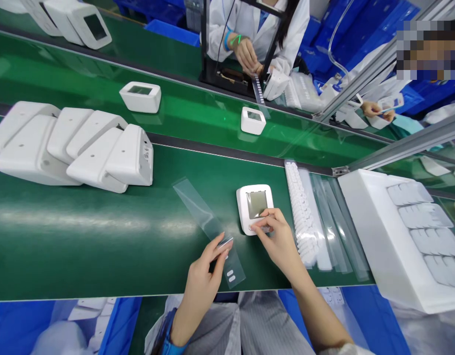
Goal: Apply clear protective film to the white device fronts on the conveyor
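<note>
A clear plastic sticker strip (pixel 197 207) lies slantwise on the green bench, with a few white oval stickers near its lower end. My left hand (pixel 209 268) pinches this strip between thumb and fingers, bending part of it up. To its right stands a white device with a grey screen (pixel 256 204), face up. My right hand (pixel 277 236) is over the device's lower front, with thumb and fingertips drawn together against the face below the screen. Whatever small thing those fingertips may hold is hidden.
White housings (pixel 97 148) are grouped at left. Sticker sheets and clear strips (pixel 327 222) lie at right beside a white box (pixel 367 227) of clear parts. Two devices (pixel 253 121) sit on the green conveyor (pixel 197 118) beyond. Across it, a co-worker's hands (pixel 245 55) handle another strip.
</note>
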`<state>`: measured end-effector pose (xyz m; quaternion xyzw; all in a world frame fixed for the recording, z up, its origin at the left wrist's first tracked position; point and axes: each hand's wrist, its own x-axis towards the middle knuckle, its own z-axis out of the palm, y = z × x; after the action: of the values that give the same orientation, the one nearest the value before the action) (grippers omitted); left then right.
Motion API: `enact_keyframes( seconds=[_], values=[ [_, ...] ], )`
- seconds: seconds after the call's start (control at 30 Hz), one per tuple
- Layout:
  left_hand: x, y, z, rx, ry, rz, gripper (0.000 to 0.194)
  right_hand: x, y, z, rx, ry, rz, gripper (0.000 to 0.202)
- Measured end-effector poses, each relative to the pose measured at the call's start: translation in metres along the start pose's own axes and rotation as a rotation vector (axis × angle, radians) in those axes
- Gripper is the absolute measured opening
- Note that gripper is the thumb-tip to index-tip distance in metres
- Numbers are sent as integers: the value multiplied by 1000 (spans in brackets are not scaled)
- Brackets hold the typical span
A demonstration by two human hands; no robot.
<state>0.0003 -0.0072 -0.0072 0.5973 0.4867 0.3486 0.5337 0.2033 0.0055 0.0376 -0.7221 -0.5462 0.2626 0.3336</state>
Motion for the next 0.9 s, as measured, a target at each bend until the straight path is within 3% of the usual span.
enact_keyframes(
  seconds=[0.9],
  values=[
    [-2,-1,-1,3,-2,-3,36,-11,6,17,-1,183,-235,13]
  ],
)
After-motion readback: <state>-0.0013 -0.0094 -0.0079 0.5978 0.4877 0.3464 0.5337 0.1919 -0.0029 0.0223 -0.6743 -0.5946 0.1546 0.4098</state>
